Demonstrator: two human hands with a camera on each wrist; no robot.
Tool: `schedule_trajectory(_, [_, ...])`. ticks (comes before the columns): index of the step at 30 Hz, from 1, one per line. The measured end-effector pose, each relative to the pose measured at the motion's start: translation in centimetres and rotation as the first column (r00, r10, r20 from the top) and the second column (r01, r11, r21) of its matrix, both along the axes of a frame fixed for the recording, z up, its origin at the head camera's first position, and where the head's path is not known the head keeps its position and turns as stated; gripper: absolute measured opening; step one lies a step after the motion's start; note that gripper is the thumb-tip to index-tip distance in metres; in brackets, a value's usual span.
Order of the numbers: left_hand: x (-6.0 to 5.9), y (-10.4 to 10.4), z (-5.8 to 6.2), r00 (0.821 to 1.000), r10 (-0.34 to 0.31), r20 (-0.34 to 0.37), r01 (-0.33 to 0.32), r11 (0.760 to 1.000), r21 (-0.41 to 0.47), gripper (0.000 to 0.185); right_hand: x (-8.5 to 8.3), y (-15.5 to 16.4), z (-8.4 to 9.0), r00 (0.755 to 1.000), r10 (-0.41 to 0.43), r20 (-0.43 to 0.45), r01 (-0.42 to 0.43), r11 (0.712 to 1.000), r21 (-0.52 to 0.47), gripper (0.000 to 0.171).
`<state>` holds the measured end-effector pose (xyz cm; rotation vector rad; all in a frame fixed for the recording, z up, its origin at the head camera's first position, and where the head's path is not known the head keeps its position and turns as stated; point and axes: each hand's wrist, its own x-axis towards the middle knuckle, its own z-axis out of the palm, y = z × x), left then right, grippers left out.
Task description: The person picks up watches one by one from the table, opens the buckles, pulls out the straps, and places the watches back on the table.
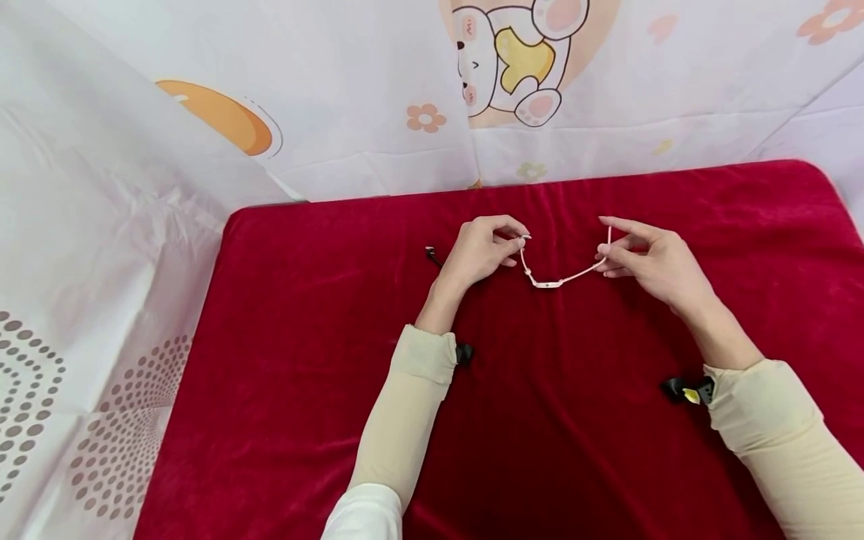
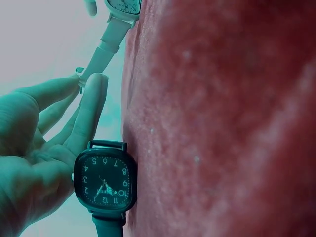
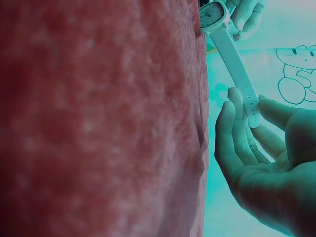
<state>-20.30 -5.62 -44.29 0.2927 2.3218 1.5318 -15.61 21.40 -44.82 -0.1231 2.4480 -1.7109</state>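
A pale pink wristwatch (image 1: 547,285) hangs in a shallow U between both hands over the red cloth. The left hand (image 1: 481,251) pinches its buckle end between thumb and fingers; that strap (image 2: 101,54) shows in the left wrist view. At the other side, the right hand (image 1: 653,262) pinches the free strap end, whose row of holes (image 3: 251,106) appears in the right wrist view. A black wristwatch (image 2: 104,180) with a squarish dial lies near the left hand. In the head view only part of its strap (image 1: 432,253) is visible, the rest hidden behind that hand.
Red velvet cloth (image 1: 304,337) covers the table. A white printed curtain (image 1: 358,97) hangs behind its far edge, and more pale sheeting (image 1: 128,247) is at the left. Black wrist camera mounts (image 1: 687,391) stick out at the cuffs.
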Motion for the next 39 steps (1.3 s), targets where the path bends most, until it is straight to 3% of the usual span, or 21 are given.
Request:
schedule_trajectory(9, [0.05,0.14,0.1,1.0,-0.008,0.008,0.009,0.999,-0.05,0.019,-0.5,-0.04,-0.2,1.0,-0.007,-0.022,0.008,0.999,0.044,0.05])
schedule_trajectory(17, [0.25,-0.02,0.06,0.999,-0.037,0.0,0.036,0.996,-0.076,0.025,-0.52,-0.04,-0.45,1.0,0.001,0.019,-0.001,1.0,0.022,0.052])
schedule_trajectory(25, [0.25,0.0,0.04,0.999,-0.048,-0.011,0.047,0.998,-0.043,0.033,-0.6,0.1,-0.35,0.998,0.035,0.059,-0.04,0.996,0.082,0.054])
schedule_trajectory(39, [0.43,-0.02,-0.09,0.998,-0.064,-0.005,0.064,0.997,-0.033,0.032,-0.5,0.01,-0.15,0.996,0.056,0.074,-0.07,0.976,0.206,0.046])
